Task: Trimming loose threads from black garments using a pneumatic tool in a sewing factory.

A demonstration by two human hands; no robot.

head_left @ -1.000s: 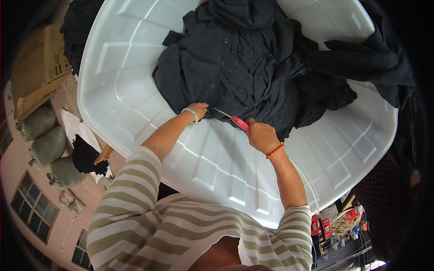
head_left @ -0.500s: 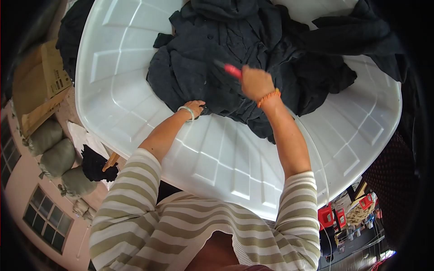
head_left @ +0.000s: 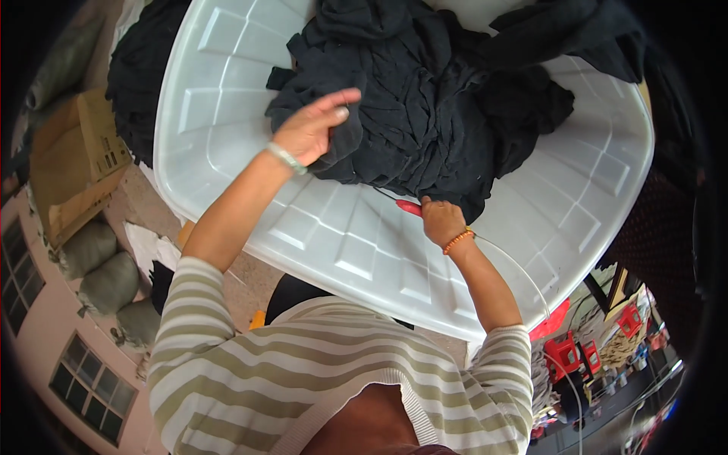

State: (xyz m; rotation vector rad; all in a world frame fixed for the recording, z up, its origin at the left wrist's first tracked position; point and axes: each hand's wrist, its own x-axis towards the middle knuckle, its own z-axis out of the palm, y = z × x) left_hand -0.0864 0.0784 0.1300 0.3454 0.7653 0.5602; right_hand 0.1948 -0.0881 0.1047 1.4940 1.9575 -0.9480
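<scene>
Head: red tool [head_left: 409, 207] points up-left, axis diagonal.

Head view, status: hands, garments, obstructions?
Left hand at black garments, grip unclear. Right hand gripping red-handled tool. Garments bunched in white tub. Cord near right hand.

Soft, even light fills the tub [head_left: 341, 250], pale glints streaking its wall, while the cloth [head_left: 432, 114] inside it sinks to near-black, the left hand [head_left: 309, 133] blurs slightly, and windows [head_left: 92, 388] beyond its left side warp near the dark rim.
</scene>
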